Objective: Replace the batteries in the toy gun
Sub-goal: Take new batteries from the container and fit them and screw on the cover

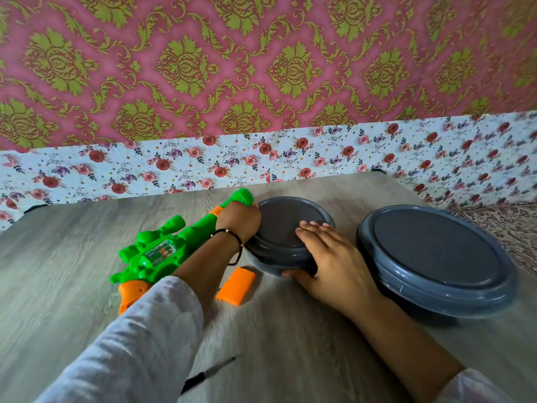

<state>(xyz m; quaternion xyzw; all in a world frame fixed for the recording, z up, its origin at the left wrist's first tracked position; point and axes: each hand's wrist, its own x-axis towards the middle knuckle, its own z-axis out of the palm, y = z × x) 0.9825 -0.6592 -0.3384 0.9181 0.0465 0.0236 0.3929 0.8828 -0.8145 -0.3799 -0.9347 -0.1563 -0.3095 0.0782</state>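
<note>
Green plastic toy gun (162, 251) with orange grip and barrel band lies flat on the grey wood-grain worktop (72, 286), running beneath the left forearm, its muzzle reaching just beyond the left hand (238, 221). Left hand: fingers curled against the near-left rim of the smaller round dark-grey lidded plastic container (287, 228); whether they grip the rim or the gun barrel cannot be told. Right hand (325, 257): fingers straight and flat on the lid of that container, thumb pressed against its near side wall. Small orange rectangular plastic cover (236, 285) rests on the worktop between the two forearms, just short of the left wrist. Larger round dark-grey lidded plastic container (436, 254) stands just right of the right hand, apart from the smaller one. Thin black-handled tool (207, 375), blurred, lies on the worktop beside the left sleeve (139, 338).
</note>
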